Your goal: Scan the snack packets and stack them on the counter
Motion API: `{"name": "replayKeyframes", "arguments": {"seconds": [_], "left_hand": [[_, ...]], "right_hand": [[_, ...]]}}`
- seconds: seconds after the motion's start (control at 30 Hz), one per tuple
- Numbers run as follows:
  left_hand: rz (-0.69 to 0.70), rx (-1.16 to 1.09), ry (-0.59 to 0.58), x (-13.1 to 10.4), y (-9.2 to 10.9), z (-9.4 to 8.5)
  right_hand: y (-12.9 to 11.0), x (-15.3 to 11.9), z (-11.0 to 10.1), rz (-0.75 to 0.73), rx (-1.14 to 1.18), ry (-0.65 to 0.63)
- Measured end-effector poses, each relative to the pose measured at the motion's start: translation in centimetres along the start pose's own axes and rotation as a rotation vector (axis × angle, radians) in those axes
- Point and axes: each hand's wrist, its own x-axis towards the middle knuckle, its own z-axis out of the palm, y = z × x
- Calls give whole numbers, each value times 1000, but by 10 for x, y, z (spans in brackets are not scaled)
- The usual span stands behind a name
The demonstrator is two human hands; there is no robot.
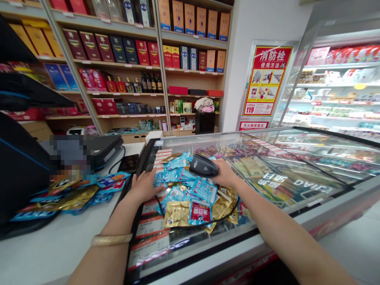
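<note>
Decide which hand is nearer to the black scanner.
The right hand is nearer: it holds the scanner. The left hand is apart from it, at the left edge of the packets.

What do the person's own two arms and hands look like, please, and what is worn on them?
Both hands are bare, with no gloves. The left hand has a gold-coloured band, a closed ring shape like a bangle, around its forearm above the wrist. The right hand has no bracelet or watch that I can see. No sleeve shows on either forearm.
</note>
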Motion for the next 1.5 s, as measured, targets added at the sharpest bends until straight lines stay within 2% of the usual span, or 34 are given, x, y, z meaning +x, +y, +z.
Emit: {"name": "replayKeyframes", "arguments": {"seconds": [0.1,0.2,0.3,0.4,0.43,0.5,0.6,0.63,0.7,0.77,0.9,1.1,1.3,1.5], "left_hand": [[-33,8,0,-2,1,-4],[-112,-11,79,-4,-2,-14],[-193,-122,86,-6,-10,-24],[-201,-303,80,-7,-19,-27],[-196,-375,128,-7,-21,-27],[-208,-554,300,-6,-23,-26],[-303,-969,547,-4,-18,-26],[-332,-1148,581,-3,-14,-26],[-340,-1459,573,-3,-4,-26],[-313,-1602,532,-3,6,-24],[-296,-1619,531,-3,21,-15],[-137,-1468,542,-4,35,-2],[-113,-1271,532,-6,38,2],[-49,-1227,543,-5,37,4]], "right_hand": [[1,-1,1,-10,21,8],[3,-1,2,-20,18,18],[2,-1,2,-24,20,19],[0,0,1,-36,43,23],[-1,0,0,-41,44,22],[-3,1,-1,-47,39,25],[-3,1,-2,-44,29,38],[-3,1,-2,-41,24,39],[-3,1,-2,-32,14,33],[-3,1,-3,-23,3,22],[-3,2,-4,-17,-5,10],[-6,3,-4,-82,57,5],[-16,2,0,-120,116,-26],[-21,2,-1,-124,116,-73]]}}
